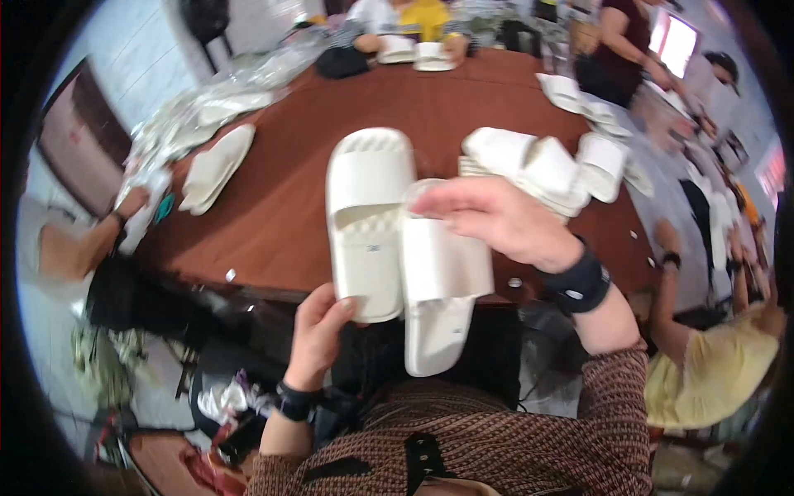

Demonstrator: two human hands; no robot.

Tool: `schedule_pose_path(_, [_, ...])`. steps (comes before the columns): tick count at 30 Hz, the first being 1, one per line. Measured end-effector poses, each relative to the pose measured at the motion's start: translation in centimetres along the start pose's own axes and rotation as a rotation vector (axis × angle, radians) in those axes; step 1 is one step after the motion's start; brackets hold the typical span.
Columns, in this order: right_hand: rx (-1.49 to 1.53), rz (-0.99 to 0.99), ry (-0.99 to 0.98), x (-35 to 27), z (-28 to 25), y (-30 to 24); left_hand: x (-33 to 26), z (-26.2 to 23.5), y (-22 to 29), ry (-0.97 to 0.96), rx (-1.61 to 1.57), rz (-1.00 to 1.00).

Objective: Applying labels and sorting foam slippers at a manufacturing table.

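Two white slippers lie side by side before me, reaching over the table's near edge. My left hand (322,326) is closed on the heel of the left slipper (368,277), with the thumb on top of the sole. Its footbed has raised bumps under a wide strap. The right slipper (447,264) overlaps the left one's edge, and its heel hangs lower, over my lap. At the toe end of that slipper, my right hand (500,219) grips it with long, slightly blurred fingers; part of the grip is hidden.
A brown cloth covers the table (281,165). White slippers are stacked (529,165) at right, and another pair (217,169) lies at left beside clear plastic bags (198,116). Across the table a person in yellow (426,21) handles slippers. Other people work along both sides.
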State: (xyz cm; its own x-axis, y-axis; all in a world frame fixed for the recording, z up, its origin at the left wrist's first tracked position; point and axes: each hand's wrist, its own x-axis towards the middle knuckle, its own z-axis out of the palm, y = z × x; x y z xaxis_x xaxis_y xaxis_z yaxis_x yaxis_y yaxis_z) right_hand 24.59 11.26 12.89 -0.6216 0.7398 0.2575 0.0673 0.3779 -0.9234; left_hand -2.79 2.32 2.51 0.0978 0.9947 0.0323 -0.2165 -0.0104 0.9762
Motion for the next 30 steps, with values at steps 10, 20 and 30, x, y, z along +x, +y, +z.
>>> schedule_pose_path(10, [0.479,-0.246,0.655,3.7,-9.4,-0.3,8.5,2.3,5.2,-0.185,-0.199,0.115])
schedule_pose_path(20, [0.059,-0.297,1.463,-7.9,-24.1,5.8,9.2,0.3,5.7,-0.251,0.226,0.285])
schedule_pose_path(30, [-0.176,0.229,0.417,-15.4,-6.1,0.8,4.2,-12.2,5.8,0.162,0.504,0.16])
